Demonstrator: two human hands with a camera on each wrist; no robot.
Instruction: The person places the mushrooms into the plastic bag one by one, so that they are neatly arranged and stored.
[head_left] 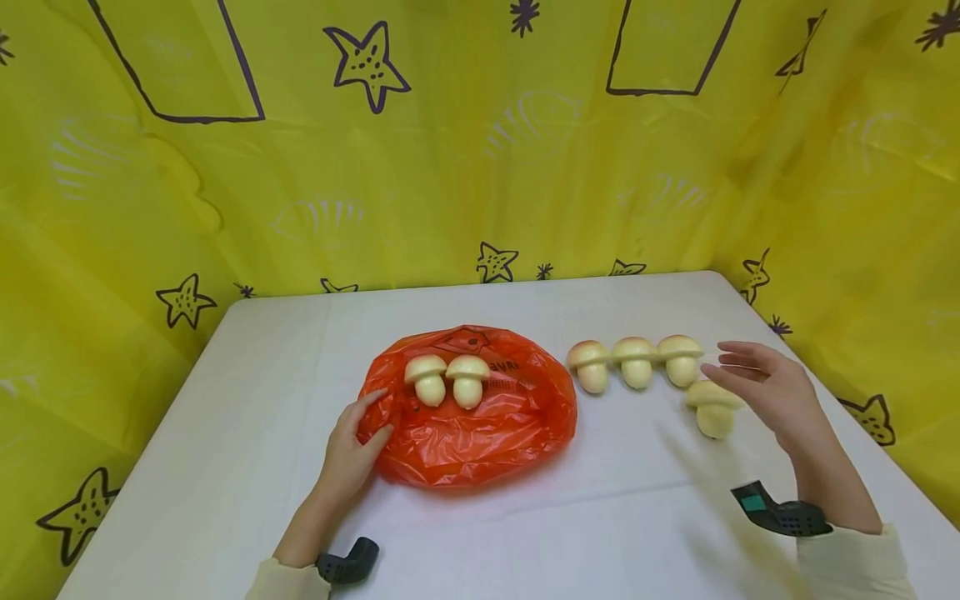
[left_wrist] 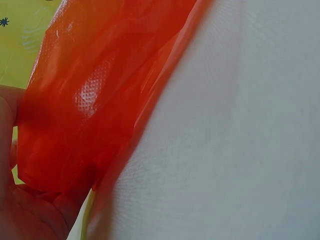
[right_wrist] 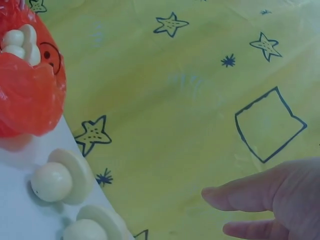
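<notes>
A red plastic bag (head_left: 465, 454) lies spread on the table, its rim rolled up around it. On it, side by side, sit two cream toy mushrooms (head_left: 426, 369). My left hand (head_left: 351, 446) grips the bag's left edge; in the left wrist view the red plastic (left_wrist: 85, 100) runs between thumb and fingers. To the right of the bag, three mushrooms (head_left: 636, 362) stand in a row, caps close together. Another mushroom (head_left: 714, 417) is nearer me, partly overlapped by my right hand (head_left: 776, 392), which hovers with extended fingers (right_wrist: 240, 199) and holds nothing.
The white table (head_left: 247, 417) has its far edge against a yellow curtain (head_left: 420, 183) printed with stars and shells. Dark bands with camera mounts (head_left: 783, 510) sit on both wrists, below light sleeves.
</notes>
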